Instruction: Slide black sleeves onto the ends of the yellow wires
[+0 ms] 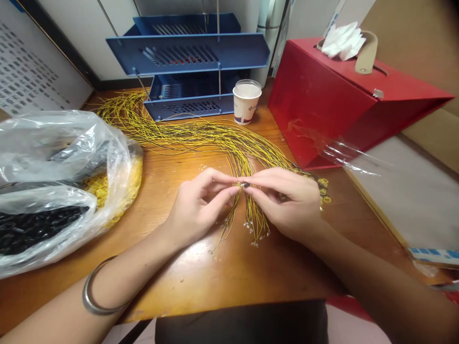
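Over the middle of the table, my left hand [195, 205] and my right hand [292, 198] meet fingertip to fingertip. A tiny yellowish piece [237, 184] is pinched between my left thumb and index finger. Against it, my right thumb and index finger grip a small black piece [245, 185]; its exact kind is too small to make out. Beneath the fingers runs a bundle of thin yellow and black wires [201, 131], with small clear and metallic ends [254, 243] on the table. More wire ends, with yellow ring-like caps [324, 184], lie beyond my right hand.
At left stands an open plastic bag [118, 143] holding black [32, 227] and yellow small parts [124, 184]. Behind the wires are a blue tiered tray [190, 52] and a paper cup [246, 102]. A red box [315, 95] with tissues [344, 40] stands at right, on the wooden table [186, 286].
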The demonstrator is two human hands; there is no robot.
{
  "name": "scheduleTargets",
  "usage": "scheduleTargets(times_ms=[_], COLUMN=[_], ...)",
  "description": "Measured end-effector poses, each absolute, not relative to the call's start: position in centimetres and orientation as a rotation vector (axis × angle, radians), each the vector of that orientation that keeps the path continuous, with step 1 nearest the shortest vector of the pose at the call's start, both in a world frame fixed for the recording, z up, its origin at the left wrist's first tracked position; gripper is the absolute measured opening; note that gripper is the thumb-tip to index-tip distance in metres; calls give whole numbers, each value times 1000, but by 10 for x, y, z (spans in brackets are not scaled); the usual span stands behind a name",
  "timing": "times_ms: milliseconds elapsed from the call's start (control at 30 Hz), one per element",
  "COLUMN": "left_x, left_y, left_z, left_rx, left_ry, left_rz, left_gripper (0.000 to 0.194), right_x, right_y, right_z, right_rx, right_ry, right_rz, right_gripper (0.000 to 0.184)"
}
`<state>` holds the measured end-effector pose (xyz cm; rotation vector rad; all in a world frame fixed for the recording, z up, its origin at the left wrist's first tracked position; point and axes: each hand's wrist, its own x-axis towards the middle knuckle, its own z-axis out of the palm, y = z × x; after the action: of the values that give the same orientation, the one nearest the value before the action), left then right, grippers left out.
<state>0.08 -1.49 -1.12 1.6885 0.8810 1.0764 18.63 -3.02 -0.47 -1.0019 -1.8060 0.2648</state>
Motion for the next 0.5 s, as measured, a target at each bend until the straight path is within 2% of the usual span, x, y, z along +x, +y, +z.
scheduleTargets(times_ms=[300, 500], left_x=[-1, -1], left_y=[-14, -13], left_z=[-13, -11], left_rx=[1799, 1921], left_ry=[918, 931], left_rz=[1097, 1147], left_gripper=[17, 13], right_x=[186, 186], right_y=[-28, -27], right_z=[-8, -10], right_rx=[-977, -972], right_ry=[-1819, -1843], right_rz=[235, 234], right_gripper=[18, 18])
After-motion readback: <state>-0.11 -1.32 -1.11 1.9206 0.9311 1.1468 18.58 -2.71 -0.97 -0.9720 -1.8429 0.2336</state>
